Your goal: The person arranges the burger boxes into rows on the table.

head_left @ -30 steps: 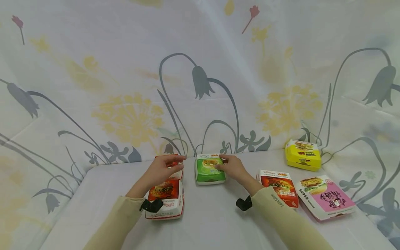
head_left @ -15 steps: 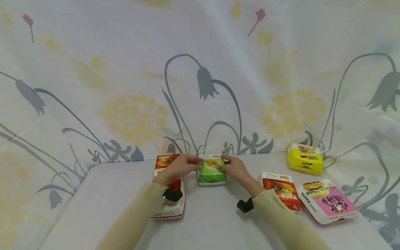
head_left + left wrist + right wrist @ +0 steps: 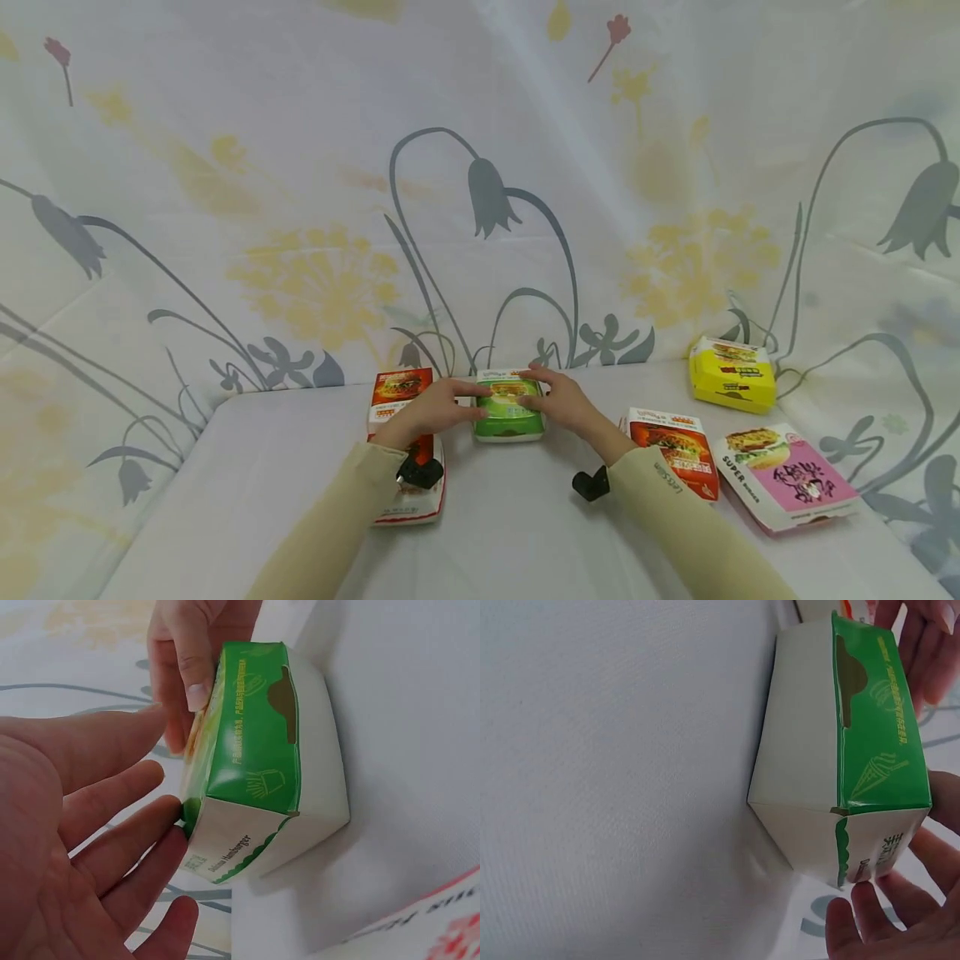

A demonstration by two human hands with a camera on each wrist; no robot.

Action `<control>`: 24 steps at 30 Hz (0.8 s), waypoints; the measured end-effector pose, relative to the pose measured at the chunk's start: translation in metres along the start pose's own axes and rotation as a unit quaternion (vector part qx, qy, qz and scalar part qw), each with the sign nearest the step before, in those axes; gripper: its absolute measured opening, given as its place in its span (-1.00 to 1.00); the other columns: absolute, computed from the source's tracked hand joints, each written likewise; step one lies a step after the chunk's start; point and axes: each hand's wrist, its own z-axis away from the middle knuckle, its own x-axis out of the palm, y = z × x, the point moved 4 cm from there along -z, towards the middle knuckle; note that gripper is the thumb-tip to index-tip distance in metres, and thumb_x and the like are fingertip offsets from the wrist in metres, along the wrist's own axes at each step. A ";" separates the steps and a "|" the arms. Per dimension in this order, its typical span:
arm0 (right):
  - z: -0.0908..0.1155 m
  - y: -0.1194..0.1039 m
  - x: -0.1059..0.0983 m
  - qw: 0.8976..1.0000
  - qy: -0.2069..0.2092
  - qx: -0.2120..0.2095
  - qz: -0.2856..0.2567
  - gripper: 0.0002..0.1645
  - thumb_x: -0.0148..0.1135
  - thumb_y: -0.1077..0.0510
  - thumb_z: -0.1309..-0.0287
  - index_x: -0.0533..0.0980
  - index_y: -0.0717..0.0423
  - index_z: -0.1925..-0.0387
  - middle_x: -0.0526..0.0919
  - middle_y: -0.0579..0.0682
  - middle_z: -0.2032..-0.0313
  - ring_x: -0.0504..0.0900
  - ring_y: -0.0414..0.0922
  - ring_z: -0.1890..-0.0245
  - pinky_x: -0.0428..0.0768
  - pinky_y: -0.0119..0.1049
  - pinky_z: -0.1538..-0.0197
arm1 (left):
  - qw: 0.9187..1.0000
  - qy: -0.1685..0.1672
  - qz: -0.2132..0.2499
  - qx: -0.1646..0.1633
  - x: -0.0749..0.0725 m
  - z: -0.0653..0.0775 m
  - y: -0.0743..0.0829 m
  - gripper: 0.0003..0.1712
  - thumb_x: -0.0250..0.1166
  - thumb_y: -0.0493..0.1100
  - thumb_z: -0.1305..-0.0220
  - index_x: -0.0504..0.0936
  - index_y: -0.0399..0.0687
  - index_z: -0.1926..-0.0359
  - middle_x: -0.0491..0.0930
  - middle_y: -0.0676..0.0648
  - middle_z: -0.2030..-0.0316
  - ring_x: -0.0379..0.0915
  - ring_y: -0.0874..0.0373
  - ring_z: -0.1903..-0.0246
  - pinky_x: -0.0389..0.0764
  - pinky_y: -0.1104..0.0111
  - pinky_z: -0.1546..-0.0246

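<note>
As green box (image 3: 501, 410) is closed, can't see contents; L hand (image 3: 435, 407) & R hand (image 3: 564, 405) flank it, fingers loose.

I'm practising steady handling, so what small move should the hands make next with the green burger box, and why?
Probably bring the left hand in more firmly against the side of the green burger box, opposite the right hand. The box lies between both hands, and the left fingers look loosely extended at its edge, not wrapped round it.
</note>
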 end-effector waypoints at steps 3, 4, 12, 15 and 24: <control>0.000 0.001 0.000 1.000 -0.002 0.001 -0.004 -0.36 0.36 0.03 -0.24 0.48 0.16 -0.30 0.23 0.20 -0.45 0.12 0.19 -0.47 0.30 0.14 -0.35 | 1.000 0.003 -0.013 -0.002 0.001 0.000 0.002 -0.57 0.37 -0.04 -0.29 0.67 0.00 -0.16 0.58 -0.09 -0.19 0.36 -0.07 -0.28 0.40 0.01 -0.24; 0.000 0.001 0.000 1.000 -0.001 -0.002 0.000 -0.36 0.36 0.03 -0.24 0.48 0.17 -0.29 0.23 0.21 -0.45 0.13 0.20 -0.46 0.31 0.15 -0.34 | 1.000 0.003 -0.015 -0.004 0.001 0.000 0.003 -0.57 0.37 -0.04 -0.29 0.67 0.00 -0.17 0.58 -0.10 -0.19 0.36 -0.06 -0.29 0.39 0.01 -0.25; 0.006 -0.004 -0.001 1.000 0.015 0.003 0.027 -0.38 0.34 0.01 -0.24 0.50 0.20 -0.27 0.29 0.24 -0.41 0.17 0.24 -0.44 0.16 0.23 -0.39 | 1.000 0.007 -0.020 -0.015 0.003 -0.002 0.005 -0.53 0.38 -0.06 -0.28 0.64 -0.03 -0.20 0.56 -0.11 -0.20 0.34 -0.06 -0.30 0.36 0.01 -0.27; 0.010 -0.006 -0.001 0.999 0.025 0.009 0.033 -0.39 0.32 0.01 -0.25 0.50 0.20 -0.27 0.30 0.25 -0.40 0.19 0.26 -0.42 0.16 0.24 -0.38 | 0.999 0.009 -0.028 -0.017 0.004 -0.004 0.005 -0.51 0.39 -0.04 -0.27 0.64 -0.01 -0.21 0.56 -0.11 -0.21 0.35 -0.06 -0.30 0.37 0.02 -0.27; 0.026 -0.010 0.002 0.997 0.063 0.012 0.053 -0.40 0.31 0.03 -0.26 0.51 0.22 -0.25 0.35 0.34 -0.34 0.29 0.33 -0.34 0.27 0.25 -0.31 | 0.999 0.006 -0.036 -0.024 0.006 -0.008 0.008 -0.45 0.40 -0.05 -0.25 0.59 -0.02 -0.26 0.51 -0.14 -0.25 0.32 -0.09 -0.31 0.35 0.00 -0.28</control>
